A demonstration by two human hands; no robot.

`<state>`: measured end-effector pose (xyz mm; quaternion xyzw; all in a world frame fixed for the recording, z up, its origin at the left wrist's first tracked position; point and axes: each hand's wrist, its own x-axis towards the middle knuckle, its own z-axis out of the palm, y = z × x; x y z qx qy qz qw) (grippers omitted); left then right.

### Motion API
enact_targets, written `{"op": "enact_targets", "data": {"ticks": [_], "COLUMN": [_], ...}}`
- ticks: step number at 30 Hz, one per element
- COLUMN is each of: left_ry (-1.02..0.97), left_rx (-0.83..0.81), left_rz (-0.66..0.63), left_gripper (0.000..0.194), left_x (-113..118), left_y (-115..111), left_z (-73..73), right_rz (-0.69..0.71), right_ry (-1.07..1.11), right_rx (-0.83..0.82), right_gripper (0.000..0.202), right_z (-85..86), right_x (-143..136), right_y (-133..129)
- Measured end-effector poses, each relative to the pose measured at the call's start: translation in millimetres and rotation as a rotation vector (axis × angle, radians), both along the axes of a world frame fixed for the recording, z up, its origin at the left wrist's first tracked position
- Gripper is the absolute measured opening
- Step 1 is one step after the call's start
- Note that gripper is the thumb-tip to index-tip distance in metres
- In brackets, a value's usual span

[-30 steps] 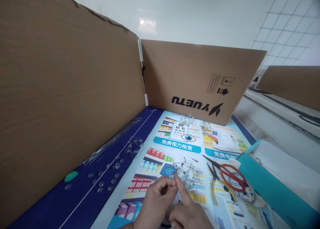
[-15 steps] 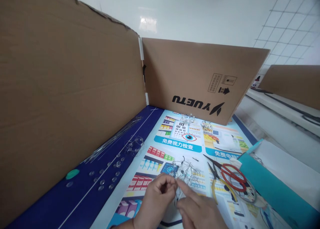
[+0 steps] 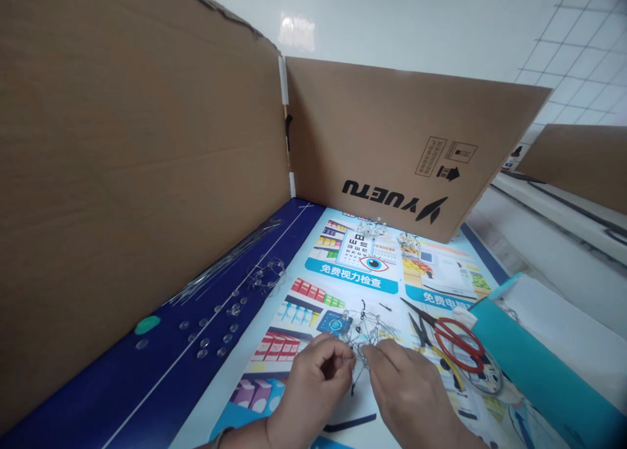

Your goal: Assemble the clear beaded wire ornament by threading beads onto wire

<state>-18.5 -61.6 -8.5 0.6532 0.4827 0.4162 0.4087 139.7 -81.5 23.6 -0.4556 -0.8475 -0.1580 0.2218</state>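
Off to the left of the pinch, loose clear beads (image 3: 215,331) and thin wires (image 3: 225,263) are scattered along the cardboard wall (image 3: 122,162). A wire-and-bead tangle (image 3: 365,331) is nipped between the curled fingers of the left hand (image 3: 313,387) and the right hand (image 3: 411,390), fingertips almost met over the printed mat (image 3: 353,273). Just right of the grip, yellow-handled pliers (image 3: 424,344) and red scissors (image 3: 453,344) are laid, then a teal box (image 3: 533,371).

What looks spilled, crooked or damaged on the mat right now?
Clear beads lie scattered loose across the mat's dark blue strip, apart from each other. The cardboard wall has a ragged, torn top edge. The scissors and the wire tangle at both hands look normal.
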Motion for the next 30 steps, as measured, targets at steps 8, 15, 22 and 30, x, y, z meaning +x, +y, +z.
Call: {"op": "enact_targets", "data": {"ticks": [8, 15, 22, 30], "left_ry": [0.030, 0.056, 0.091, 0.022], "left_rx": [0.043, 0.113, 0.203, 0.124], "left_rz": [-0.037, -0.074, -0.142, -0.191], "left_gripper": [0.015, 0.018, 0.020, 0.025], "left_x": [-1, -4, -6, -6], "left_y": [-4, -7, -11, -9], "left_z": [1.2, 2.4, 3.3, 9.1], "right_rz": [-0.028, -0.071, -0.123, -0.205], "right_ry": [0.078, 0.370, 0.639, 0.863], "right_rx": [-0.108, -0.493, -0.617, -0.658], "right_gripper": [0.027, 0.022, 0.019, 0.013], "right_z": [-3.8, -1.2, -0.6, -9.1], "right_x": [-9, -9, -12, -14], "right_y": [-2, -2, 1, -1]}}
